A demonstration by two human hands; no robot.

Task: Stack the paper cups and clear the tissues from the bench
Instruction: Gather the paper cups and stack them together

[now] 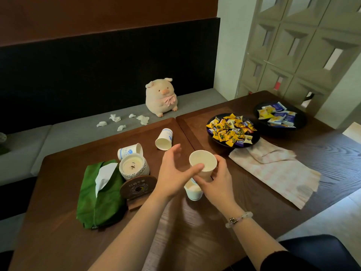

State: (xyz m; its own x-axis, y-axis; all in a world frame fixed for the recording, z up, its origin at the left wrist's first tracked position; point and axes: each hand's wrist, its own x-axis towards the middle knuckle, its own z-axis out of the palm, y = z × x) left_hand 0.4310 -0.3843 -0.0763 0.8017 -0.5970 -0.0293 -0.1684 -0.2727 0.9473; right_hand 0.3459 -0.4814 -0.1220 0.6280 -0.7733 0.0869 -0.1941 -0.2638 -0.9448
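At table centre, the right hand (214, 184) grips an upright cup (203, 163), held just above a second cup (193, 192) standing mouth-up directly below it. The left hand (173, 173) is open, thumb touching the held cup's rim. Two cups (164, 139) lie tipped nearer the left hand; tissues (121, 121) lie on the bench (78, 132) beyond.

Both bare forearms reached forward over the desk (195, 231). The right hand (216, 182), a beaded bracelet (238, 219) at its wrist, gripped a paper cup (203, 163); the left hand (175, 173) touched its rim, fingers spread.
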